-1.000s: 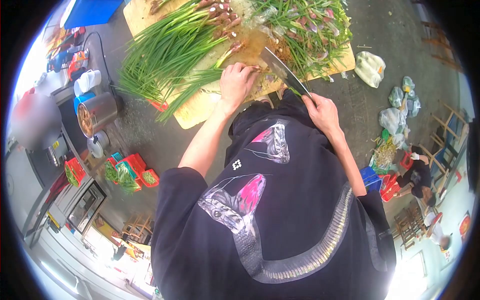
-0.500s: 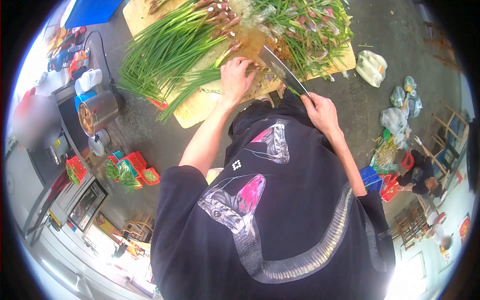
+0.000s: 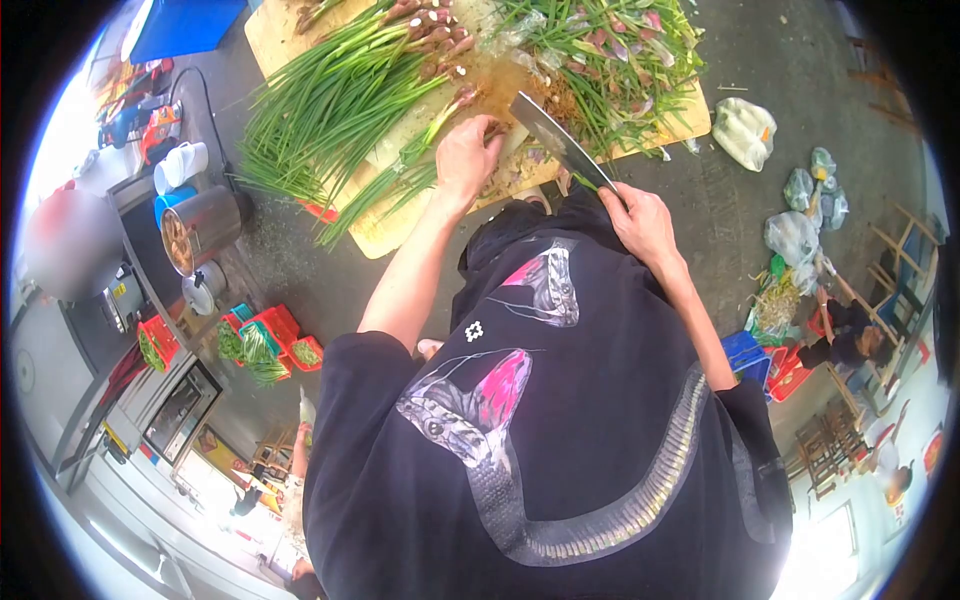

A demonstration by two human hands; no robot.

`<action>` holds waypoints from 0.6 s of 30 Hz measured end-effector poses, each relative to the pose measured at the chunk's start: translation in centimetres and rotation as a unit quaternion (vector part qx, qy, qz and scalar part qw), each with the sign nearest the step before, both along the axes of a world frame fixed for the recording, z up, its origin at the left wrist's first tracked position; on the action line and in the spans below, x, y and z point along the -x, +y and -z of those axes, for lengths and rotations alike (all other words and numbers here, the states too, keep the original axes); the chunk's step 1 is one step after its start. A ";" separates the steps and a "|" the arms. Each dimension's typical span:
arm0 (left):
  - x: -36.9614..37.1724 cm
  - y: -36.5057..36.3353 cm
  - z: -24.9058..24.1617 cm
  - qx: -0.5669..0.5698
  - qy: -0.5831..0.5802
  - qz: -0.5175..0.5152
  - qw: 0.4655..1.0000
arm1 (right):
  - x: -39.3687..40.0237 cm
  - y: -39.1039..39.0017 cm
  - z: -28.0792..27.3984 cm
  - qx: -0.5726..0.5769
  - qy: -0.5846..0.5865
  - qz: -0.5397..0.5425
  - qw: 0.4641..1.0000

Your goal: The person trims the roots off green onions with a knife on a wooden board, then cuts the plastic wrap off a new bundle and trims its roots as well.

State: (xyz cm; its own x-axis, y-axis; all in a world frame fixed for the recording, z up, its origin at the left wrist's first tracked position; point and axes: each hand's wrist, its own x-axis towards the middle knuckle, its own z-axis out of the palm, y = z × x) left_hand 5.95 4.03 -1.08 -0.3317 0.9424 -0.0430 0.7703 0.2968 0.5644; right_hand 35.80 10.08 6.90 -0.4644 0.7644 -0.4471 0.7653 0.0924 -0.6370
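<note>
Cutting board, scallions under left hand, cleaver right

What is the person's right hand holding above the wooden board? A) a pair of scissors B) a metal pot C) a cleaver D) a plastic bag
C: the right hand grips the handle of a cleaver, its broad blade raised over the board beside the left hand on the green onions.

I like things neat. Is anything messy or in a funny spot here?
Yes. Green onion leaves hang past the cutting board's left edge, and plastic bags lie scattered on the floor right of it. The cleaver looks normal.
</note>
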 end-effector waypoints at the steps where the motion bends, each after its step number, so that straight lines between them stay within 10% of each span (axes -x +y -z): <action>1: -0.4 -0.2 -0.3 0.008 -0.002 0.004 1.000 | -0.1 0.0 0.0 -0.001 0.000 0.000 1.000; 18: -1.1 -0.2 -1.1 -0.018 0.004 -0.048 0.999 | -0.5 0.3 -0.5 0.004 -0.010 -0.011 1.000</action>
State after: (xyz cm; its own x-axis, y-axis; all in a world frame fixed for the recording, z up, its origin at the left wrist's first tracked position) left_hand 7.05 3.82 -0.02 -0.4215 0.9068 -0.0072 0.7433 0.3500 0.5701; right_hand 36.29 10.39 7.41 -0.4723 0.7501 -0.4629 0.7757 0.1043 -0.6224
